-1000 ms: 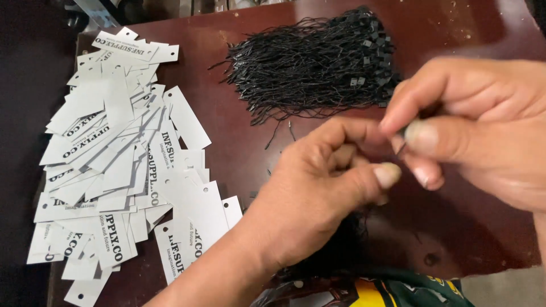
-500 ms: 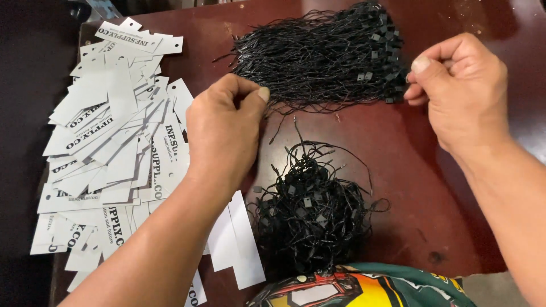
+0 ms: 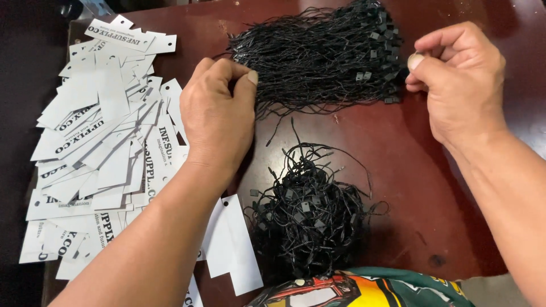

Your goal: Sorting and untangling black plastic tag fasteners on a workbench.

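Dark reddish tabletop (image 3: 409, 170) is carrying a bundle of black loop strings (image 3: 318, 62), with white paper tags (image 3: 102, 142) spreading leftward and running off frame. Left hand (image 3: 219, 116) is pinching the bundle's left fringe, fingertips curled out of sight; right hand (image 3: 460, 85) is pinching shut at its right end, contents indiscernible. Below the bundle is lying a tangled string heap (image 3: 310, 216), partly cut off by clothing.

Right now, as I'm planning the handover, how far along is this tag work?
Done: nothing clearly; a tangled cord heap lies apart nearest the person, two loose tags beside it. In hand: the left hand and right hand pinch opposite ends of the straight cord bundle. Left: the big tag pile, none visibly strung.
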